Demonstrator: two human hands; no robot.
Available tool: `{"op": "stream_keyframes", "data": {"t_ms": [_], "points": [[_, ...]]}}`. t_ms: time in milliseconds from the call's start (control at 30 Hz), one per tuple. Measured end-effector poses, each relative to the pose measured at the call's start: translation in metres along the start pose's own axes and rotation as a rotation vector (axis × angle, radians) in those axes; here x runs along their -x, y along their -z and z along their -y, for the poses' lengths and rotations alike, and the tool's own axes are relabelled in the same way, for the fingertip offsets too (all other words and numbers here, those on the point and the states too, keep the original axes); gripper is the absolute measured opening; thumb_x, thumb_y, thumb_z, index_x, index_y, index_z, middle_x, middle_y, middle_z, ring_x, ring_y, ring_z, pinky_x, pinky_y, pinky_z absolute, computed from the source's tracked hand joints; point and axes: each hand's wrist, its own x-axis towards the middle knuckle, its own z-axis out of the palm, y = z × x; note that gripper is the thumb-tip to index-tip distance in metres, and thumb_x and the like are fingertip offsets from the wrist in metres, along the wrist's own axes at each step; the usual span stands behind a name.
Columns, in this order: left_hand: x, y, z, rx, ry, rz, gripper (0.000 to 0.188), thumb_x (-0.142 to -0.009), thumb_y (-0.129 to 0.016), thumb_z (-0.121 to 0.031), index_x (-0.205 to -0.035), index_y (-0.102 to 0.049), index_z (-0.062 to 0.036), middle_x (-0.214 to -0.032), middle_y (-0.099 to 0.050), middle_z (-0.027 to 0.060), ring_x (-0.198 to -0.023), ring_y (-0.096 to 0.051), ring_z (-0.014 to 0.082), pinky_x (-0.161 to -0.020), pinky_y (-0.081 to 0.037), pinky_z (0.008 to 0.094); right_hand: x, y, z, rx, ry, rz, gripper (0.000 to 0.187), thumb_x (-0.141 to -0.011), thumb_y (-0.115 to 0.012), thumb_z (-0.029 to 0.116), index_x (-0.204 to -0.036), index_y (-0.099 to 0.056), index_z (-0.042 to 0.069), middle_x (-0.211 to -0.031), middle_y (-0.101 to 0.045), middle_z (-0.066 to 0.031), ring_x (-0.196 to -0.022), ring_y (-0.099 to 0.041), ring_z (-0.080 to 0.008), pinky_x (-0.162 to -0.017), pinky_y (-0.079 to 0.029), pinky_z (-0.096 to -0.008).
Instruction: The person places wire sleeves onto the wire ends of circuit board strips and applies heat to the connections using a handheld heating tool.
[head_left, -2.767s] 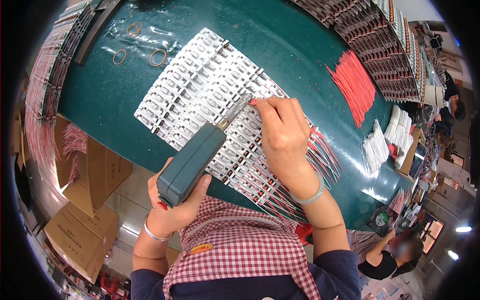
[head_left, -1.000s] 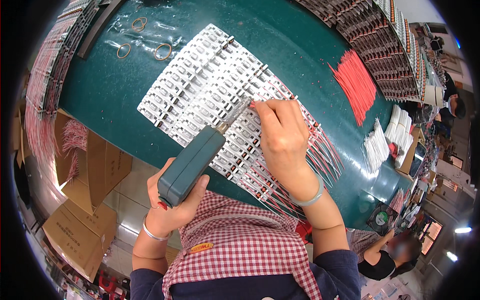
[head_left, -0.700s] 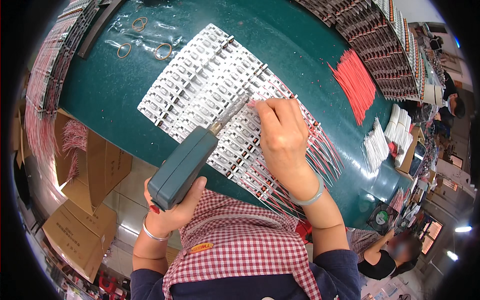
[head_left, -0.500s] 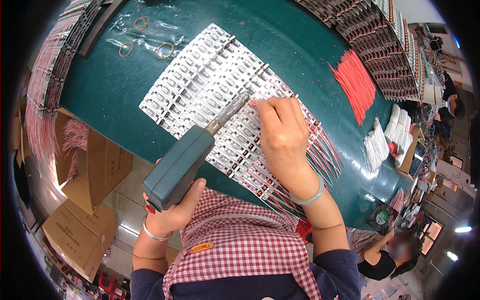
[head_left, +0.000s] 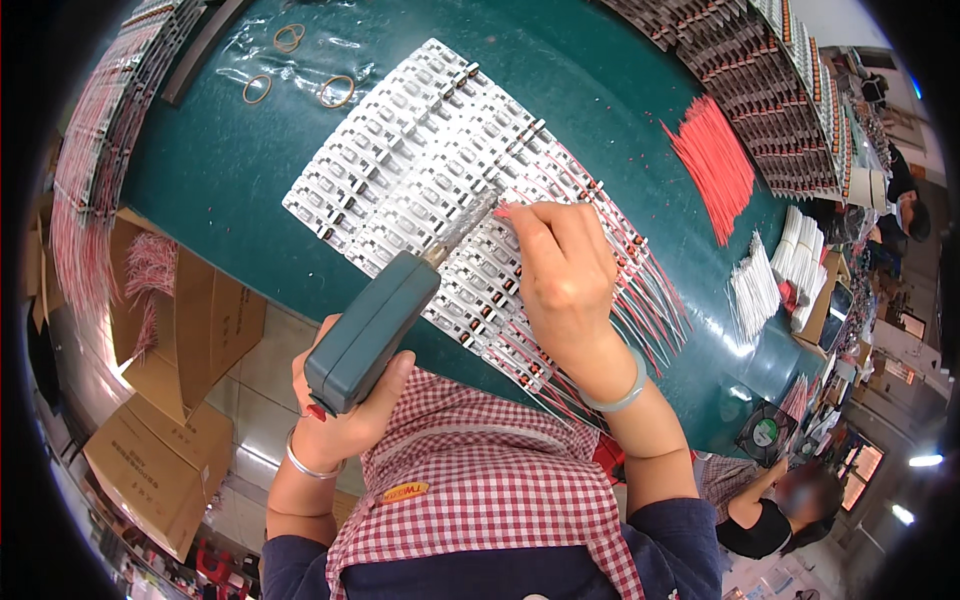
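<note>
A dark green soldering gun (head_left: 372, 325) is gripped in my left hand (head_left: 352, 425), fingers wrapped round its handle. Its metal tip reaches up and right to the rows of white plastic holders (head_left: 400, 135) with metal parts, laid out on the table. Beside that tip, my right hand (head_left: 568, 285) is closed, thumb and fingers pinching the ends of thin red wires (head_left: 503, 211). Whether the tip touches a wire is too small to tell. Red and white wires (head_left: 655, 310) are attached along the right part of the rows and trail off to the right.
On the green table (head_left: 590, 110) lie a pile of red wires (head_left: 715, 170), white wire bundles (head_left: 752, 290) and rubber bands (head_left: 337, 91). Stacked holder strips (head_left: 755, 100) stand far right, more (head_left: 120, 120) at left. Cardboard boxes (head_left: 160, 470) sit lower left; a person (head_left: 765, 510) sits lower right.
The soldering gun and my left hand have shifted a little right, the gun's body tilting steeper. My right hand stays almost in place, still pinching the wires.
</note>
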Motion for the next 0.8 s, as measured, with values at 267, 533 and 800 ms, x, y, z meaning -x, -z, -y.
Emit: {"op": "stream_keyframes", "data": {"t_ms": [267,533,800], "points": [[0.001,-0.002,0.003,0.053,-0.007,0.004,0.02,-0.08,-0.075,0.002,-0.099,-0.069,0.003,-0.084,-0.064,0.0079,-0.066,-0.061,0.0154,-0.061,-0.047,0.0255,-0.002,0.001,0.004,0.022,-0.016,0.044,0.034,-0.069,-0.062,-0.005,-0.102,-0.064,-0.007,-0.094,-0.059,-0.0141,-0.085,-0.056,-0.0284,-0.068,-0.05,-0.0364],[0.0,0.0,-0.001,-0.026,-0.052,0.013,0.017,-0.08,-0.076,-0.001,-0.095,-0.068,0.0022,-0.081,-0.064,0.0071,-0.064,-0.06,0.0153,-0.059,-0.047,0.0259,-0.003,0.002,0.005,0.051,-0.014,0.049,0.03,-0.07,-0.063,-0.004,-0.1,-0.065,-0.007,-0.091,-0.058,-0.0138,-0.083,-0.055,-0.0279,-0.067,-0.05,-0.0357],[0.011,0.003,0.007,-0.039,-0.057,-0.06,0.02,-0.08,-0.078,-0.006,-0.098,-0.071,-0.0008,-0.083,-0.068,0.008,-0.068,-0.066,0.0193,-0.062,-0.051,0.0285,-0.003,0.0,0.005,0.08,-0.007,0.028,0.027,-0.072,-0.065,-0.003,-0.099,-0.065,-0.006,-0.09,-0.058,-0.0128,-0.082,-0.056,-0.0274,-0.067,-0.049,-0.0351]]}}
